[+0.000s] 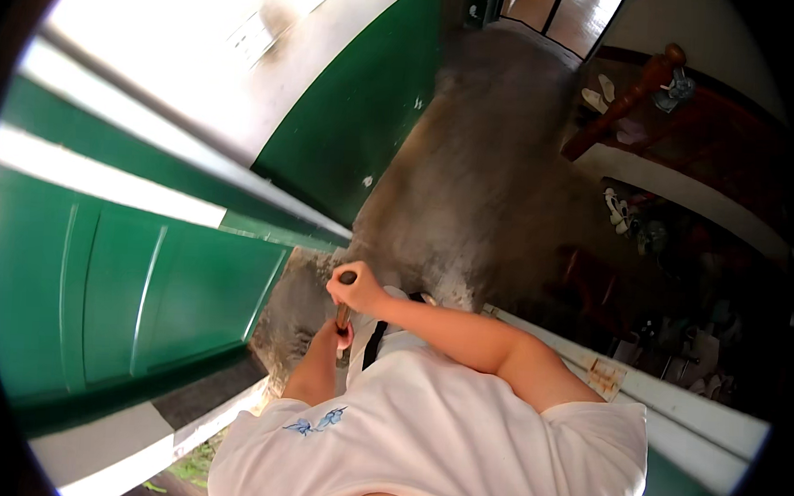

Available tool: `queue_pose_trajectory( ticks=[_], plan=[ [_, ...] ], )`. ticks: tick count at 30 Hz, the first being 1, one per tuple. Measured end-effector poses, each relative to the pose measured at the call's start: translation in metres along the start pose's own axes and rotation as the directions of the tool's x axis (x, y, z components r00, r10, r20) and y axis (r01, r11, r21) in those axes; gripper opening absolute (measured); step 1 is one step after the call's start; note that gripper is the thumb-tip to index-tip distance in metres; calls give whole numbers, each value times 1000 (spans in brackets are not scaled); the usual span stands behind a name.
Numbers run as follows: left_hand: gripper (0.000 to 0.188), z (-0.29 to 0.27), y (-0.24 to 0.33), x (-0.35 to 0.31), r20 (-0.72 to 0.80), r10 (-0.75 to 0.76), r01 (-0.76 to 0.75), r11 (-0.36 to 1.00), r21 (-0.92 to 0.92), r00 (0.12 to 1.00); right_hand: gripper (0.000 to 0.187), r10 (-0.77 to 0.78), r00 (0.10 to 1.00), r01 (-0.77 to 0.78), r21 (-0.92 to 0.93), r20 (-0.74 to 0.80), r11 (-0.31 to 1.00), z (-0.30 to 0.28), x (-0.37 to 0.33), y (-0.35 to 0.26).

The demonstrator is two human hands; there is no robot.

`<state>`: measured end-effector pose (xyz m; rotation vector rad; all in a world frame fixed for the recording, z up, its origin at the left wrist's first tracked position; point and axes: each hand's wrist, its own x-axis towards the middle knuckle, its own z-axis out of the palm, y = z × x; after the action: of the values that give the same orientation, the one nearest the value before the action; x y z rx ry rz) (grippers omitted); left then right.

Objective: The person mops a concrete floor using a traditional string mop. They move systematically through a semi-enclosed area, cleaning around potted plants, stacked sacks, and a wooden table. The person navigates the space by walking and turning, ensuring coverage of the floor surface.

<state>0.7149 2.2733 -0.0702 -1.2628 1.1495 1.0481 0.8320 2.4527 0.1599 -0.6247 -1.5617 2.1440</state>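
Note:
A brown wooden pole (343, 315) with a dark rounded end stands roughly upright in front of my body. My right hand (360, 288) is closed around its top, just below the dark end. Lower on the same pole, my left hand (344, 336) is wrapped around it, partly hidden by the pole and my clothing. What the pole's lower end carries is out of sight, so its kind cannot be told.
An open green door (192, 283) stands on my left, with a green-and-white wall (358, 113) beyond it. Worn concrete floor (472, 154) stretches ahead. To the right are a wooden stair railing (629, 103), pale shoes (616, 211) and dim clutter. A white threshold (543, 343) crosses at right.

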Motion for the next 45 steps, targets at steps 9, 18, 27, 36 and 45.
queue_pose_trajectory(
  ticks=[9, 18, 27, 36, 45],
  plan=[
    [14, 185, 50, 19, -112, -24, 55, 956, 287, 993, 27, 195, 954, -159, 167, -228, 973, -133, 136, -29],
    [15, 373, 81, 2, 32, -196, 191, 973, 130, 980, 26, 140, 966, -131, 57, -217, 990, -251, 251, -127],
    [17, 607, 21, -6, 222, -217, 145, 943, 299, 951, 24, 60, 978, -39, 112, -198, 993, -464, 292, -216],
    [14, 817, -66, -26, 397, -45, -128, 909, 398, 917, 14, 10, 990, -17, -51, -140, 999, -655, 292, -311],
    [14, 1082, -110, -22, 462, -70, -265, 738, 621, 884, 8, -275, 923, 211, -245, -268, 946, -825, 341, -373]
  ],
)
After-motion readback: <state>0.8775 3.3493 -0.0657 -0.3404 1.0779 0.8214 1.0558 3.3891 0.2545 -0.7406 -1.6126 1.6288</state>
